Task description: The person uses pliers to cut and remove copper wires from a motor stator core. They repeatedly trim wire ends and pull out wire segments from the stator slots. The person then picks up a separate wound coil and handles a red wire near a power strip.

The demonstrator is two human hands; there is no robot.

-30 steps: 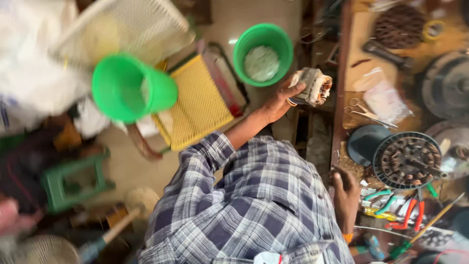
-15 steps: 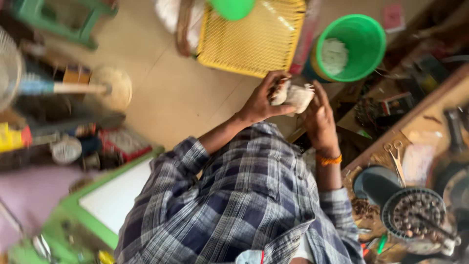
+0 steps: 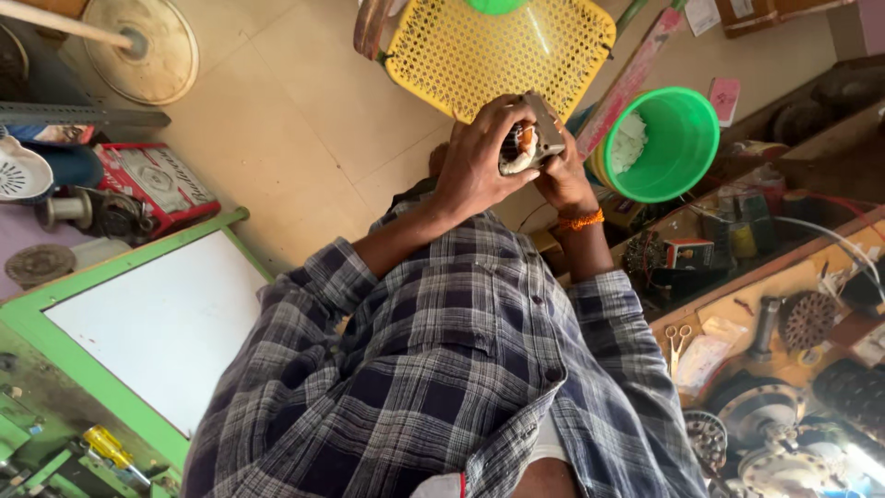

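Both hands (image 3: 516,161) clasp motor stator (image 3: 527,146).

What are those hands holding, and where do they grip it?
A small motor stator with copper windings: left hand wraps its side, right hand cups the other side.

Repair workshop, likely for fan motors. Right of the green bucket (image 3: 666,140): wooden workbench (image 3: 737,309) crowded with wound stators (image 3: 808,318), scissors (image 3: 678,337), rotor housings (image 3: 754,410). Fan base (image 3: 147,46) far left.
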